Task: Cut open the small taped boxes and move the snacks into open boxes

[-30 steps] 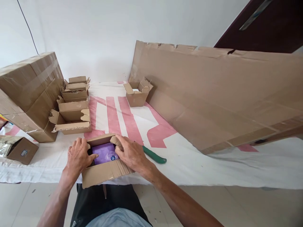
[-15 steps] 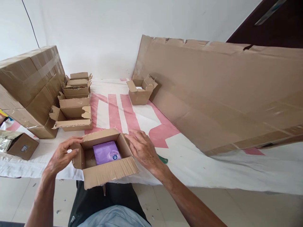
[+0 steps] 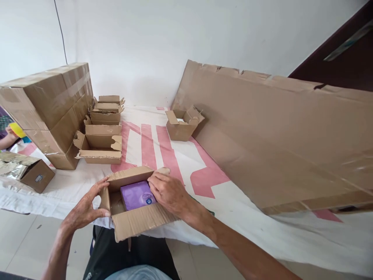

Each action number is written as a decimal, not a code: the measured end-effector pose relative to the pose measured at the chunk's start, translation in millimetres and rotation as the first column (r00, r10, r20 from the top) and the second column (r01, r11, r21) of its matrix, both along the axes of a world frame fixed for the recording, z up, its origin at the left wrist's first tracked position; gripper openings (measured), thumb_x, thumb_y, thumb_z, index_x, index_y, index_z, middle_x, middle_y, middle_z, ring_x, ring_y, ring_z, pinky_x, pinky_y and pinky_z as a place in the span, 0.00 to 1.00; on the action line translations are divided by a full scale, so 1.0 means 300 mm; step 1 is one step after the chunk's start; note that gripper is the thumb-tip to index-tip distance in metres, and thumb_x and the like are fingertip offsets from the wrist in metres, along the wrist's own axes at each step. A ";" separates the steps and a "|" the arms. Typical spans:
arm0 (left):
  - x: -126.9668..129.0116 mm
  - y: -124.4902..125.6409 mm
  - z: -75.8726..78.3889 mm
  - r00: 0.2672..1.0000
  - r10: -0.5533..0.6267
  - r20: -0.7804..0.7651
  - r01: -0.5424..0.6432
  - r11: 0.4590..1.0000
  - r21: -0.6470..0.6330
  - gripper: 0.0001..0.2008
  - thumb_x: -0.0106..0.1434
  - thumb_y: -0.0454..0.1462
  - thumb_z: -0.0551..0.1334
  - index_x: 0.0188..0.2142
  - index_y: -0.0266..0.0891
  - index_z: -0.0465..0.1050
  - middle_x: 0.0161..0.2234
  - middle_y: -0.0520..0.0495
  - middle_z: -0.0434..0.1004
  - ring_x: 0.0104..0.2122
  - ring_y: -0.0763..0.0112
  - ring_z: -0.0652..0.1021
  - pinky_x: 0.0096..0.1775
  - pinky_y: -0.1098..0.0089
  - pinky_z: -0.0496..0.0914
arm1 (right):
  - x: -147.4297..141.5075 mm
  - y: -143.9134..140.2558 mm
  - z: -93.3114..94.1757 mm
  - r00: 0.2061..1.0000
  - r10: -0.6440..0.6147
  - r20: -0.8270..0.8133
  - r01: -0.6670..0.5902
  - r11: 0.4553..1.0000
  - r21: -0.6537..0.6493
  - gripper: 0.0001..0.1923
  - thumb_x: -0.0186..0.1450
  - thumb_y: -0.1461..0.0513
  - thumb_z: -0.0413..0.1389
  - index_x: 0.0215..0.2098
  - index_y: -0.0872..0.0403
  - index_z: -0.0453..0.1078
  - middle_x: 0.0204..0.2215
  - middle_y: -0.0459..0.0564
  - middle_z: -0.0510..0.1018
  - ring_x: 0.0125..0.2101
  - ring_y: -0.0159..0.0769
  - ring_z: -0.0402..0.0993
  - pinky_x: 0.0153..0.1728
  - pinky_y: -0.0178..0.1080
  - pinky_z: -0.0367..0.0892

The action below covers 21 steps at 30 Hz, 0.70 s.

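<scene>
An open cardboard box (image 3: 142, 222) sits at the near edge of the table, its long front flap folded out toward me. Inside it lies a purple soft packet (image 3: 134, 195) with a small blue round mark. My left hand (image 3: 89, 206) grips the box's left end, thumb low and fingers at the top corner. At the right end, my right hand (image 3: 166, 193) has its fingers curled over the wall, fingertips close to the packet; a bit of flap sticks out behind the knuckles. Whether those fingertips touch the packet is hard to see.
Several open small boxes (image 3: 100, 155) line up beside a stack of taped cartons (image 3: 43, 105). Another open box (image 3: 181, 132) stands by a large leaning cardboard sheet (image 3: 271, 144). A taped box (image 3: 39, 179) lies at left. Another person's hand (image 3: 11, 134) shows behind the cartons, near something yellow.
My right hand has moved in over the box's right end, fingers now curled inside. My left thumb has shifted down along the left end. The whole view has also shifted slightly.
</scene>
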<state>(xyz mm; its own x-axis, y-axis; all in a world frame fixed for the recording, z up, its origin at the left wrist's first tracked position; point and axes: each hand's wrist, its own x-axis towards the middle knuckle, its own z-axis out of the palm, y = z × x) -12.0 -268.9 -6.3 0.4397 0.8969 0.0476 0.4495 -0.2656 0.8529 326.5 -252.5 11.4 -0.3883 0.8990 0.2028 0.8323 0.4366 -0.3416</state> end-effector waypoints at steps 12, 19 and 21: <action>0.155 -0.067 -0.139 0.987 0.158 -0.040 -0.151 0.978 0.143 0.62 0.51 0.31 0.75 0.78 0.46 0.43 0.77 0.31 0.50 0.76 0.40 0.55 0.73 0.40 0.58 | -0.060 0.103 -0.055 0.993 0.016 0.115 0.019 0.954 -0.300 0.10 0.64 0.61 0.65 0.27 0.50 0.70 0.29 0.52 0.82 0.35 0.45 0.81 0.39 0.42 0.69; 0.161 -0.064 -0.133 0.990 0.130 -0.052 -0.124 0.986 0.116 0.65 0.52 0.34 0.75 0.79 0.47 0.36 0.76 0.31 0.48 0.76 0.40 0.54 0.73 0.40 0.57 | -0.027 0.094 -0.084 0.918 -0.251 -0.306 0.018 0.799 -0.601 0.16 0.60 0.55 0.69 0.41 0.54 0.74 0.31 0.47 0.82 0.31 0.38 0.78 0.32 0.37 0.68; 0.166 -0.065 -0.135 0.990 0.133 -0.054 -0.126 0.985 0.120 0.66 0.53 0.35 0.76 0.79 0.46 0.35 0.77 0.31 0.48 0.77 0.39 0.54 0.73 0.40 0.57 | -0.023 0.092 -0.083 0.905 -0.246 -0.347 -0.033 0.772 -0.634 0.14 0.59 0.55 0.70 0.36 0.53 0.74 0.31 0.48 0.82 0.31 0.38 0.78 0.31 0.36 0.68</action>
